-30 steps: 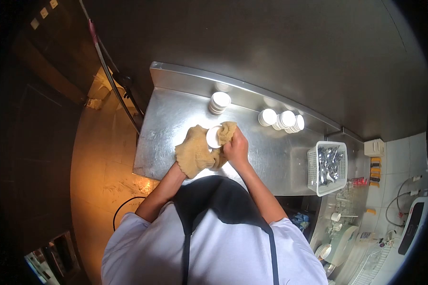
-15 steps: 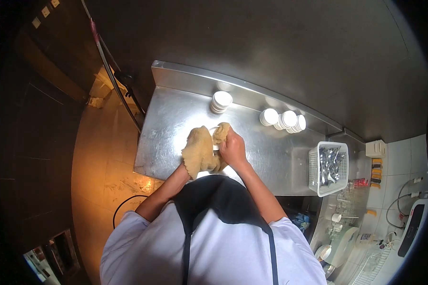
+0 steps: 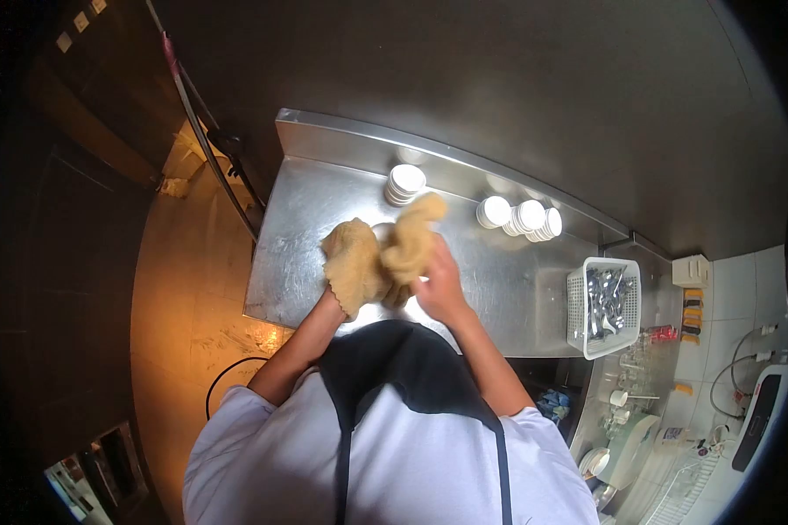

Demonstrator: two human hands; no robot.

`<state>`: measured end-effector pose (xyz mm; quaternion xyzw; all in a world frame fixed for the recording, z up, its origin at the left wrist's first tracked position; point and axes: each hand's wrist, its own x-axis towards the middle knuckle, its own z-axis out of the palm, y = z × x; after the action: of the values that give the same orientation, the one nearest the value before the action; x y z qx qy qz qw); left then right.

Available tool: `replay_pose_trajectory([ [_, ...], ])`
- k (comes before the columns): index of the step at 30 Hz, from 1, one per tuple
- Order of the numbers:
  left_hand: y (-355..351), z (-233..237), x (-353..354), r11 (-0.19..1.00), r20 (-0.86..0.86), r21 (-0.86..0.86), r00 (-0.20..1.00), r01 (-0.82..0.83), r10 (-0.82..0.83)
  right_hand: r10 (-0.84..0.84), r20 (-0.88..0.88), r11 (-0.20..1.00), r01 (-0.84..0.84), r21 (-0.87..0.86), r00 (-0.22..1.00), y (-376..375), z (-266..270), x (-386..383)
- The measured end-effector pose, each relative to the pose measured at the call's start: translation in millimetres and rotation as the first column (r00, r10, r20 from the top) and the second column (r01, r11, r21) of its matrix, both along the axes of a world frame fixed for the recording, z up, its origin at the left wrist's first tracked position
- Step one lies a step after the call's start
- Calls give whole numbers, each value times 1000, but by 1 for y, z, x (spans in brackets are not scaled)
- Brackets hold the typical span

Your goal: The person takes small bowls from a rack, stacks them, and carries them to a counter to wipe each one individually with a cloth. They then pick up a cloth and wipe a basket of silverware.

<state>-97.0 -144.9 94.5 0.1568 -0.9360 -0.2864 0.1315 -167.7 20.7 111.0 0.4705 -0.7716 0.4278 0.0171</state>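
Observation:
A tan cloth [image 3: 352,254] with a scalloped edge is bunched up over the near part of the steel counter. My left hand is beneath one part of it, with only the wrist showing and the fingers hidden. My right hand [image 3: 442,284] is closed on another part of the cloth, which is twisted and raised in front of the fingers. Between the two folds shows a small greyish patch of a dish [image 3: 382,231], mostly covered. Just beyond the cloth, a stack of small white bowls [image 3: 405,184] stands on the counter.
Three more stacks of white bowls [image 3: 525,217] line the counter's raised back edge. At the right end sits a white plastic basket [image 3: 576,306] filled with metal spoons. Glassware and plates stand on a lower right surface. A hose [image 3: 197,122] hangs at the left.
My right hand has shifted slightly right and nearer to me, while its part of the cloth has swung up toward the bowl stack. The white dish rim between the hands is now mostly covered.

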Motion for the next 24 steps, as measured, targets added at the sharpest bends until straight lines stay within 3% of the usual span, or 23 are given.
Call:
replay_pose_trajectory([
  [1, 5, -3, -1, 999, -132, -30, 991, -40, 36, 1, -172, 995, 17, 101, 985, -8, -1, 5],
  [2, 9, -8, -2, 995, -264, -53, 962, -85, 68, 0, -222, 994, 25, 109, 975, -13, -6, 7],
  [3, 10, -24, -4, 998, -234, 43, 971, -43, 52, 5, -271, 993, 28, 117, 963, -17, -12, 7],
  [4, 9, -33, -7, 990, -206, 140, 978, -11, 40, 20, -207, 986, 15, 165, 978, -16, -17, 6],
  [6, 7, -35, 2, 983, -191, 168, 981, 75, -42, 46, -72, 966, -26, 256, 996, -17, -26, 8],
  [7, 11, -29, 4, 898, -231, 432, 973, 82, 22, 21, -80, 976, -3, 218, 997, -19, -28, 9],
  [8, 20, -24, 2, 741, -250, 664, 964, 101, 92, -7, -87, 983, 23, 183, 996, -22, -31, 7],
  [10, 15, -14, 3, 964, -174, 260, 985, 47, -1, -111, -134, 990, 122, 73, 985, -30, -28, 5],
  [12, 12, -13, 3, 994, -198, 95, 980, 46, -26, -266, -178, 963, 255, -84, 947, -39, -23, 7],
  [15, 17, -6, 1, 1000, -200, 0, 980, 13, -13, -298, -313, 954, 295, -59, 902, -35, -22, -7],
  [16, 20, -3, 0, 1000, -196, -4, 981, 0, -1, -223, -169, 971, 235, 52, 960, -27, -32, -6],
  [19, 22, -4, -2, 1000, -80, 23, 997, -19, 21, -293, 90, 930, 262, 259, 952, -20, -40, -7],
  [22, 11, -38, -1, 998, -239, -4, 969, 67, -66, -224, 195, 961, 184, 206, 955, -10, -48, -17],
  [24, -2, -52, -2, 972, -246, -67, 940, 225, -235, -90, 245, 990, 61, 124, 965, -13, -30, -13],
])
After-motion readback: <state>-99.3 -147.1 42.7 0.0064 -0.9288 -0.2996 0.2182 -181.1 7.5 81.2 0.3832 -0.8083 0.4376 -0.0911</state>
